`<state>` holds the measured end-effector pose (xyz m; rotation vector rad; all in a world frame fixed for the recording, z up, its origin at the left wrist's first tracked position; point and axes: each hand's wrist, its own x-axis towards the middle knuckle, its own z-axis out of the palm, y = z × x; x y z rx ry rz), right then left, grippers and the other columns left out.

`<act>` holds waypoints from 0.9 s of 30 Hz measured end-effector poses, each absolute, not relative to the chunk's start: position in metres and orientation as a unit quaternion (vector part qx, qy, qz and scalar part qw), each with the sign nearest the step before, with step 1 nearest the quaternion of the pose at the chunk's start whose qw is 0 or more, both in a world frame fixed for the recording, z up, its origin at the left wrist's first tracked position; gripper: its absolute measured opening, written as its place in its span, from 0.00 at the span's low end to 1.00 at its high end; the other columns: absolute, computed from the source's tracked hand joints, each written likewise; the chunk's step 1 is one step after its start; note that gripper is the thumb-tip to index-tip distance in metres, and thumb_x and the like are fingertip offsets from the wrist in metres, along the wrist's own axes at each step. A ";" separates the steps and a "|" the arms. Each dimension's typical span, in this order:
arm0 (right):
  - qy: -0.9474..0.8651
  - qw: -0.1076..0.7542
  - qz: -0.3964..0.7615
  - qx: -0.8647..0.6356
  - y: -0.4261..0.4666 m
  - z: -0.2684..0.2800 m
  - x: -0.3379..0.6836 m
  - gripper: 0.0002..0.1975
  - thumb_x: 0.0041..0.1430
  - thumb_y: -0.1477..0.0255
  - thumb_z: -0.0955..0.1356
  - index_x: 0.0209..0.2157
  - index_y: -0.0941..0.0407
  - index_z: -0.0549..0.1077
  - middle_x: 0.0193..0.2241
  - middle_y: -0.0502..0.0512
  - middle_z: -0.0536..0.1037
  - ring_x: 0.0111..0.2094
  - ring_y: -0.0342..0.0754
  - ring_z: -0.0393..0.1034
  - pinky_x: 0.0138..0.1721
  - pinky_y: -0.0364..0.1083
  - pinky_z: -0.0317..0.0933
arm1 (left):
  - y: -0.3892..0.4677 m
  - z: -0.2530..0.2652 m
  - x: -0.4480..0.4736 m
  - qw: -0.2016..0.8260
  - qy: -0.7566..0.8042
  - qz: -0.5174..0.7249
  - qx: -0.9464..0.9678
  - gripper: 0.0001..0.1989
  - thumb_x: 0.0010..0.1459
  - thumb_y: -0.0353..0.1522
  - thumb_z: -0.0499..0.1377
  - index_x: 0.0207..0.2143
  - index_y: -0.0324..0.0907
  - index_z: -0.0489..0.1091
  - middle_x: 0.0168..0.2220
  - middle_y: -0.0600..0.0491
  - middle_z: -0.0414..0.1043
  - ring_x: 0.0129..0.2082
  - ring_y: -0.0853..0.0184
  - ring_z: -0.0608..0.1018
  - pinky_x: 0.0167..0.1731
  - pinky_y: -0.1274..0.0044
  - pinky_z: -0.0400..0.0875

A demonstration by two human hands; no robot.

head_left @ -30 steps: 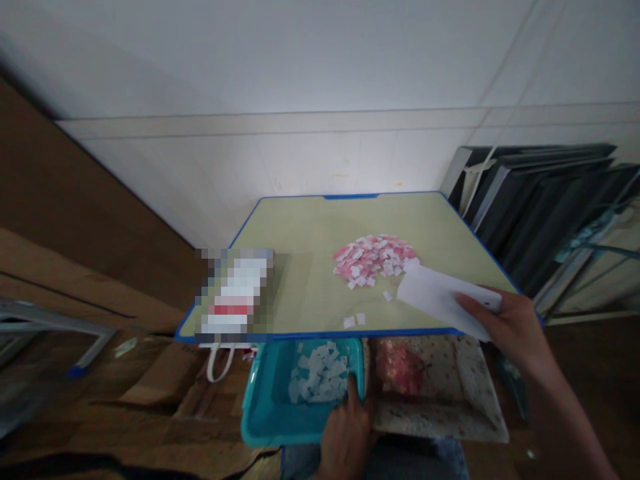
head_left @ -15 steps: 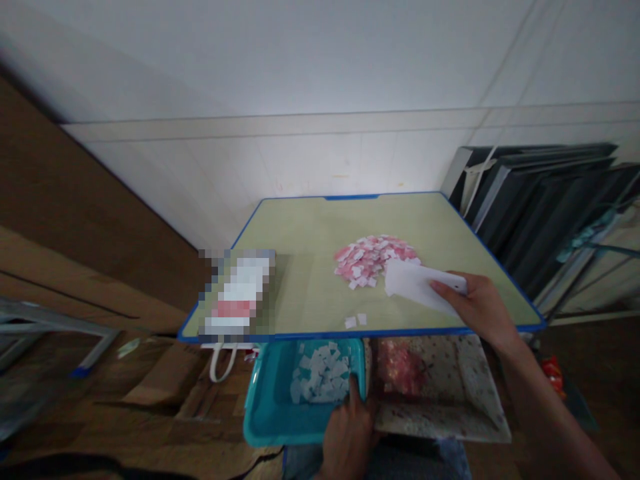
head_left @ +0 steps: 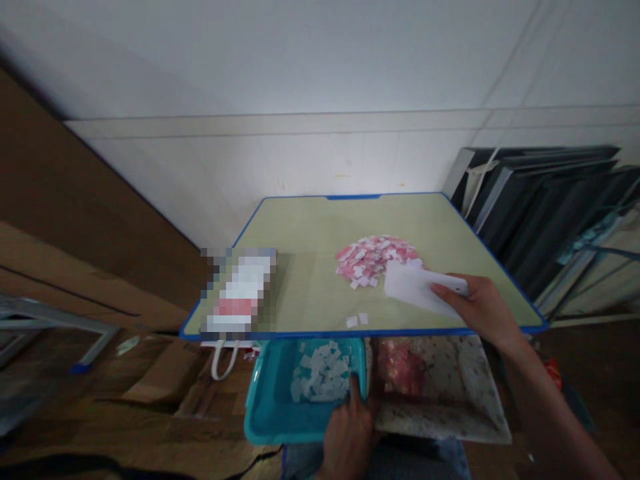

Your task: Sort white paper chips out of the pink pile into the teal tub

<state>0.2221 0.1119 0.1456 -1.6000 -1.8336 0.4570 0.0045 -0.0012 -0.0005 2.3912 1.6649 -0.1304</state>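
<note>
My right hand (head_left: 480, 303) is closed round the hole end of a flat white scraper (head_left: 417, 287), a thin plastic card by its look. The scraper's broad end rests at the near right side of a pile of small pink and white paper-like squares (head_left: 373, 257) on the table. Low in the view, my left hand (head_left: 350, 433) grips the right rim of a teal tray (head_left: 270, 420), its index finger over the inside and the thumb hidden. White squares (head_left: 323, 373) lie scattered in that tray. Two loose pieces (head_left: 357, 321) sit near the table's front edge.
The blue-edged table (head_left: 300, 227) stands against a white wall. A stained pale tray (head_left: 445, 380) holding a pink bag (head_left: 400, 367) is right of the teal one. A blurred-out item (head_left: 243, 293) lies at the table's left. Dark panels (head_left: 545, 193) lean at the right.
The view has shifted very slightly. Both hands, the scraper and the pile look nearly the same as before.
</note>
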 end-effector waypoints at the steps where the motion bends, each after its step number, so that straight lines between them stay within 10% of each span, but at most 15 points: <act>1: -0.705 0.325 0.176 -0.605 0.113 0.146 0.220 0.14 0.52 0.64 0.63 0.25 0.59 0.74 0.15 0.49 0.70 0.15 0.42 0.60 0.15 0.40 0.50 | -0.001 0.000 0.005 0.113 0.565 -0.046 0.816 0.41 0.41 0.40 0.60 0.57 0.52 0.46 0.51 0.30 0.59 0.28 0.59 0.77 0.25 0.70 0.73; 27: -0.820 0.298 0.248 -0.421 0.136 0.147 0.161 0.12 0.56 0.68 0.62 0.33 0.56 0.75 0.29 0.53 0.78 0.29 0.45 0.71 0.31 0.43 0.60 | -0.003 -0.001 0.006 0.109 0.571 -0.051 0.812 0.41 0.42 0.41 0.60 0.57 0.51 0.45 0.50 0.31 0.61 0.28 0.60 0.76 0.24 0.70 0.73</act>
